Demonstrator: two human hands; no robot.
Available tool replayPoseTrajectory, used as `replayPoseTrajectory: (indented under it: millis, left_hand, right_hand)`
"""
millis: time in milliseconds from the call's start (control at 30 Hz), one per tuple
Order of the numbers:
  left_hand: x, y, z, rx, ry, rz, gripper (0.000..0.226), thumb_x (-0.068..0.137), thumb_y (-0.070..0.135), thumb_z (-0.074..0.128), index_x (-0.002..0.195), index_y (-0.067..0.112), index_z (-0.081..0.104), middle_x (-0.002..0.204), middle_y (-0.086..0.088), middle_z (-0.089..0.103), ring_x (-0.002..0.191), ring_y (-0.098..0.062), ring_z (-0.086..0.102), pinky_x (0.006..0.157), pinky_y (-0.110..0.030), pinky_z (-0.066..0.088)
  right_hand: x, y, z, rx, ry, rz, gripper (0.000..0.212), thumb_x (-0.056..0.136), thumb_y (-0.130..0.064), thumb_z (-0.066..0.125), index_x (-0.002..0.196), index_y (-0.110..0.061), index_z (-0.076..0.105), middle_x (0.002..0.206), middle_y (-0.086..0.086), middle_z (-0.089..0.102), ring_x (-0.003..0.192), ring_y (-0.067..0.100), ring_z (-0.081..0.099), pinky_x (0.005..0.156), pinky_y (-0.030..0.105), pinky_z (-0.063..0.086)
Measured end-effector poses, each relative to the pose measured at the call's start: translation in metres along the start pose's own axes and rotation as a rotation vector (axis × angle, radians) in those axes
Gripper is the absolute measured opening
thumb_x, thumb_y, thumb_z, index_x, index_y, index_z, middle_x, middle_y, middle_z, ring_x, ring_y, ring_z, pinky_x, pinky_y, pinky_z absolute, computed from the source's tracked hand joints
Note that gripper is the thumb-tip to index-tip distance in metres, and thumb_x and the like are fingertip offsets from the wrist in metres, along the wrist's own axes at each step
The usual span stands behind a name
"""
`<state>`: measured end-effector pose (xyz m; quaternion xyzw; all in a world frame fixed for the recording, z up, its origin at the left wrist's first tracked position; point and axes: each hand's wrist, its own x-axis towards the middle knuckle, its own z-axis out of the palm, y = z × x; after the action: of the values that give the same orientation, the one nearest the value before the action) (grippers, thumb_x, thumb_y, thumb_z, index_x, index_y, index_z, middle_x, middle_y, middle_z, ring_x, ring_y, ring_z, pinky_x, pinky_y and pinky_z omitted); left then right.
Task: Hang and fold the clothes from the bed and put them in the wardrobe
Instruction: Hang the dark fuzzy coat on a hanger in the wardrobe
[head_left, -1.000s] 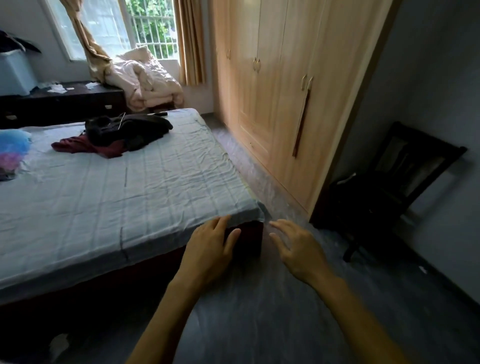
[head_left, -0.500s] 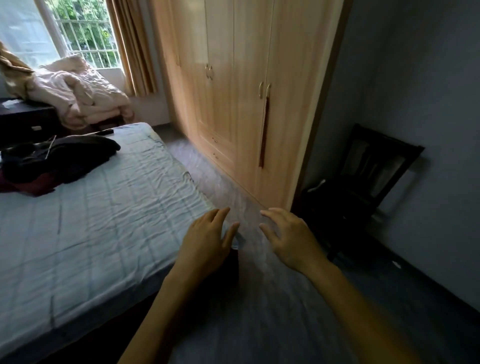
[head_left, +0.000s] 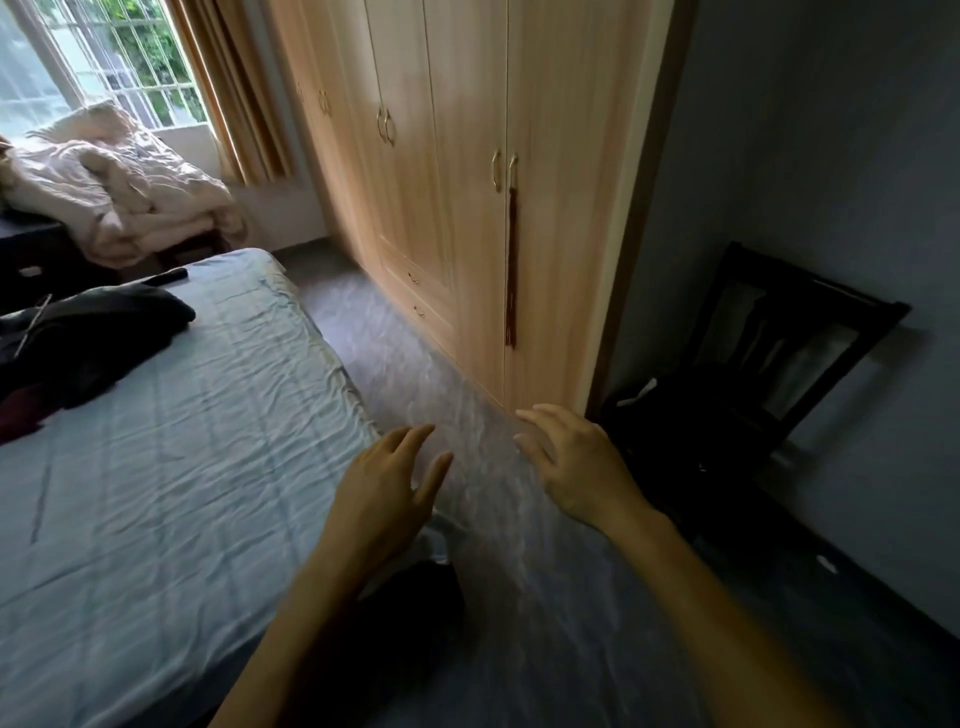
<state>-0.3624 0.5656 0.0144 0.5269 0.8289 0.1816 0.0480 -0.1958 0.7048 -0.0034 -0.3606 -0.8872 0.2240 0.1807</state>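
Left hand (head_left: 384, 499), right hand (head_left: 576, 467) spread; wardrobe (head_left: 467, 234) doors closed; clothes (head_left: 93, 338) heaped on bed (head_left: 182, 493).

At my ten o'clock the bed (head_left: 182, 493) wears a wrinkled pale-blue sheet. A heap of dark clothes (head_left: 98, 338) lies on its far left part, over a maroon garment (head_left: 18, 415); a slim dark object (head_left: 169, 275) rests at the far edge. At twelve o'clock the grey floor (head_left: 395, 353) carries the wardrobe (head_left: 467, 234), and a dark chair (head_left: 753, 374) at two.
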Motion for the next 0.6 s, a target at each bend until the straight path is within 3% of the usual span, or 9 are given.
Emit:
replayPoseTrajectory:
  millis: [367,600]
  left_hand:
    - [0.199,-0.035,0.044,-0.089,-0.028,-0.04,0.06,0.092,0.058,0.028,0.142,0.026,0.035,0.145,-0.001,0.042,0.128,-0.019,0.044,0.108,-0.041,0.036]
    - [0.31,-0.068,0.053,-0.133,0.035,-0.021,0.053,0.095,0.051,0.035,0.138,0.021,0.044,0.138,-0.003,0.05,0.12,-0.018,0.049,0.104,-0.035,0.037]
  right_hand:
    - [0.191,0.038,0.039,-0.038,-0.092,0.008,0.043,0.097,-0.046,0.04,0.135,-0.027,0.047,0.141,-0.005,0.046,0.127,0.013,0.043,0.108,0.036,0.035]
    - [0.307,0.049,0.036,-0.139,-0.099,-0.027,0.043,0.098,-0.045,0.037,0.137,-0.027,0.046,0.139,-0.006,0.047,0.124,0.012,0.044,0.105,0.03,0.033]
